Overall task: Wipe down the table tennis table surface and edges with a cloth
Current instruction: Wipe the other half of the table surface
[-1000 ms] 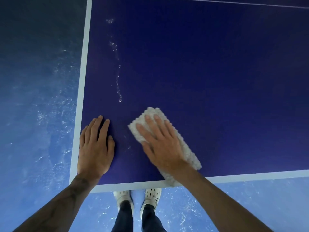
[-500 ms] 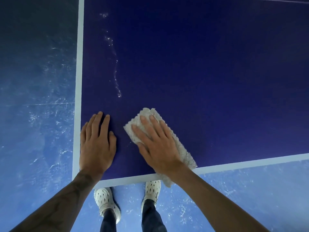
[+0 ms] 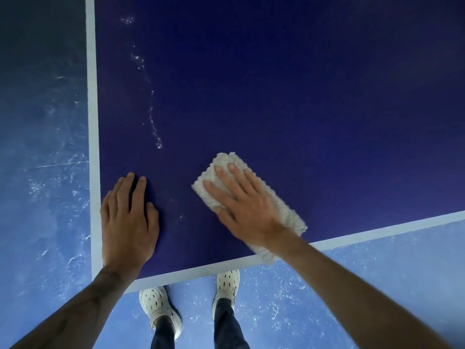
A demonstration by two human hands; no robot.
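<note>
Right hand point(image 3: 247, 210): flat, fingers straight, pressing the white fluffy cloth point(image 3: 289, 217) on the dark blue tabletop point(image 3: 302, 109).
Left hand point(image 3: 129, 222): flat, fingers straight, holding nothing.

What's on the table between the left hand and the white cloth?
Head view: bare dark blue tabletop between the left hand and the fluffy white cloth, apart from a few faint white specks.
</note>
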